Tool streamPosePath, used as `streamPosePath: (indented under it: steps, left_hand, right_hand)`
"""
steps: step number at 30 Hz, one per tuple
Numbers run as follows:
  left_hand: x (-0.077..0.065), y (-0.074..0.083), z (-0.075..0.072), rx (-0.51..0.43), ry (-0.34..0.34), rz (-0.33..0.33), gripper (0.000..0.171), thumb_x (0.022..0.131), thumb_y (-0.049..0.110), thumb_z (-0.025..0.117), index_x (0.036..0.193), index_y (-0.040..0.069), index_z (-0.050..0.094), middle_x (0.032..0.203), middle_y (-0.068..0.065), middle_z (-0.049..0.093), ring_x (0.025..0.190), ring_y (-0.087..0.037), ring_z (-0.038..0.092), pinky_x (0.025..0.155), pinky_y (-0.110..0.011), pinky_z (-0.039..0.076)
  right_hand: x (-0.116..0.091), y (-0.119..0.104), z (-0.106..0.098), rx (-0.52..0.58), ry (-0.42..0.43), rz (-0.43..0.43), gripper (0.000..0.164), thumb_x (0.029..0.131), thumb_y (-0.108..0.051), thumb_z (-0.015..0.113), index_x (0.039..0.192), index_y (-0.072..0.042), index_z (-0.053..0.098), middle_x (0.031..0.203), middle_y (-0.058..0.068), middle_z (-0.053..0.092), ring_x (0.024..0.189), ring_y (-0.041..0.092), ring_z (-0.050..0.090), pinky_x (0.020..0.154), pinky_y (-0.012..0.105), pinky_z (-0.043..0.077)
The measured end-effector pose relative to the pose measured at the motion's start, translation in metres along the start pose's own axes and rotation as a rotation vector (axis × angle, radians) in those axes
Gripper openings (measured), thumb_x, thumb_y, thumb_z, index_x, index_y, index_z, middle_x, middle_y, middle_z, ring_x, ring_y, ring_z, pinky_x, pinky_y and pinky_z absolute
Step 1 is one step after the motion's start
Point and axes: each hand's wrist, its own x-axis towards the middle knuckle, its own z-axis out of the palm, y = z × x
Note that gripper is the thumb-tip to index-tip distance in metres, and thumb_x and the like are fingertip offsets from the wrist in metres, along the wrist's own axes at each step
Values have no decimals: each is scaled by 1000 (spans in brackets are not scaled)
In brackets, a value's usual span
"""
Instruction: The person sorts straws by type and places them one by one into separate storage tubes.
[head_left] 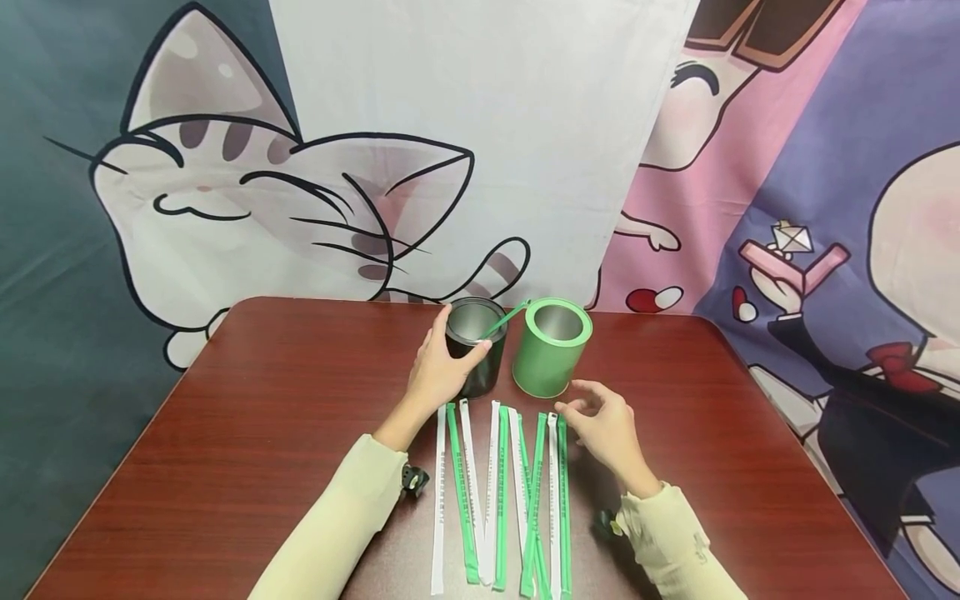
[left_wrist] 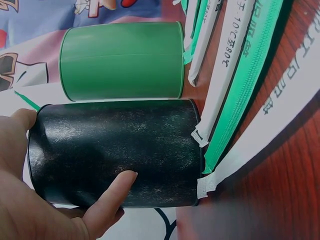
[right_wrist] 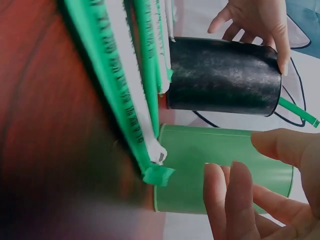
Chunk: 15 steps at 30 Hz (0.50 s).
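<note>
My left hand grips the black can near its top, with the thumb at the rim and a finger along the side. A green wrapped straw leans out of this can toward the green can. In front of the green can hovers my right hand, its fingers loosely bent with nothing between them. Its fingertips are close to the upper end of a green wrapped straw at the row's right. White wrapped straws lie among the green ones.
Several wrapped straws are spread lengthwise on the dark red wooden table, and some green ones cross. Both cans stand upright side by side toward the table's back edge. Behind hangs a cartoon-printed cloth.
</note>
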Motion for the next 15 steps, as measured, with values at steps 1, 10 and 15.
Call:
streamPosePath:
  steps: [1, 10, 15]
  left_hand:
    - [0, 0, 0, -1, 0, 2, 90, 85, 64, 65, 157, 34, 21, 150, -10, 42, 129, -39, 47, 94, -62, 41]
    - [1, 0, 0, -10, -4, -11, 88, 85, 66, 64, 156, 39, 20, 150, -8, 42, 129, -38, 47, 94, -61, 41]
    - [1, 0, 0, -6, 3, -4, 88, 85, 65, 64, 156, 39, 21, 146, -8, 46, 125, -38, 50, 92, -60, 42]
  right_hand:
    - [-1, 2, 0, -8, -10, 6, 44, 82, -13, 81, 123, -4, 66, 81, 9, 72, 69, 23, 69, 49, 32, 54]
    - [-2, 18, 0, -136, -57, 10, 39, 79, -12, 81, 115, -1, 69, 76, 2, 69, 71, 15, 68, 56, 27, 49]
    - [-2, 25, 0, -112, -110, 52, 41, 78, -9, 82, 115, 0, 67, 76, 2, 65, 58, 13, 59, 51, 27, 48]
